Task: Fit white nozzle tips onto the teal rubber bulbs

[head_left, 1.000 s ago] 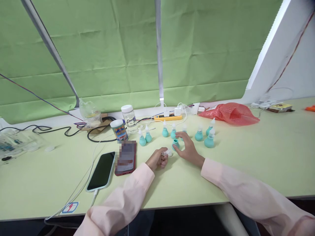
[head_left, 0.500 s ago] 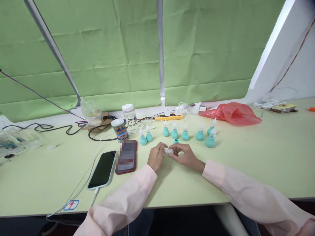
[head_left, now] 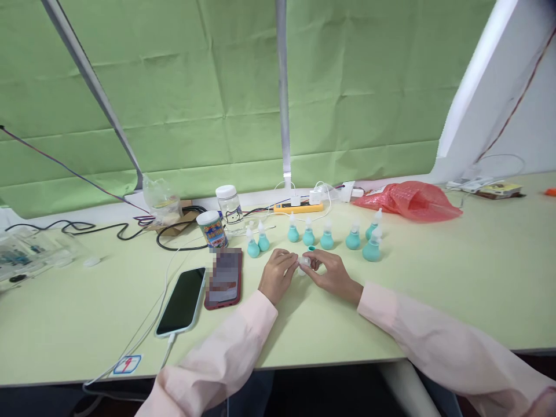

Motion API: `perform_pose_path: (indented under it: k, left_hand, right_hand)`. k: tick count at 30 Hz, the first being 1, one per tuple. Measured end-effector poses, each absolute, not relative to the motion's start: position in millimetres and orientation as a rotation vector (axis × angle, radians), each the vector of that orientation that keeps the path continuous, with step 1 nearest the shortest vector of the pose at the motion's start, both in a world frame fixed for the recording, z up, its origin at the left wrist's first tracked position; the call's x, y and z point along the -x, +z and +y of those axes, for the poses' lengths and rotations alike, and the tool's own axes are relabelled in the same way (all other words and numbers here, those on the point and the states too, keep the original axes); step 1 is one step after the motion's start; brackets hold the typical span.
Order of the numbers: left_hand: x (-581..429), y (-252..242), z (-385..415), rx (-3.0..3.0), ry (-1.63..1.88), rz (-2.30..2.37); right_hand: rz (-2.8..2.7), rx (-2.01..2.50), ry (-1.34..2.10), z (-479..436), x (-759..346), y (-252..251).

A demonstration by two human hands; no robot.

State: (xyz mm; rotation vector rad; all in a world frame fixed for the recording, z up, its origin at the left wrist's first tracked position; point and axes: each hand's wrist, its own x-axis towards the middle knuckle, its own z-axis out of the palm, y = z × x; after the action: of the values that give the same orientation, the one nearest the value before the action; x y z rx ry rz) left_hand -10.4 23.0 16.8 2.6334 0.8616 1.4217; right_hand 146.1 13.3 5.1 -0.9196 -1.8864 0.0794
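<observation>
Between the fingertips of my left hand (head_left: 277,275) and my right hand (head_left: 333,274) is a small translucent plastic nozzle (head_left: 304,262). Both hands pinch it just above the table, and the fingers cover part of it. Right behind them stands a teal rubber bulb (head_left: 311,248) without a tip, its round opening facing up; my right hand hides its lower part. Several teal nasal aspirators with clear tips stand upright farther back, among them one aspirator (head_left: 326,240) behind my right hand and a pair at the left with a near aspirator (head_left: 253,249).
Left of my hands lie a red-cased phone (head_left: 223,281) and a charging phone (head_left: 181,302). A printed canister (head_left: 212,230) and a clear jar (head_left: 230,207) stand behind them. An orange power strip (head_left: 299,208) and red bubble wrap (head_left: 410,201) lie along the back.
The nozzle has turned from lying sideways to a more upright tilt between my fingers. My left fingers have shifted slightly right and over it; the right hand has moved a little.
</observation>
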Motion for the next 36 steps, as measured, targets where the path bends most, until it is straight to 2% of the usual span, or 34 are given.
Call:
perform_pose_path:
  k: [10,17,26,36]
  left_hand:
    - [9.5,19.0,21.6,-2.607,1.596,0.821]
    - [16.3,26.6,25.6,-2.614,1.376,0.842]
    - [17.6,28.9,33.7,-2.875,1.312,0.738]
    - [10.3,20.6,22.5,-2.838,1.224,0.838]
  right_hand:
    - [-1.912,0.939,0.028,15.5,-146.6,-2.5]
    - [-1.989,0.925,0.042,15.8,-148.7,-0.3]
    - [-2.042,0.866,0.012,17.3,-154.1,4.9]
    - [-2.053,0.893,-0.008,7.4,-159.2,-0.3]
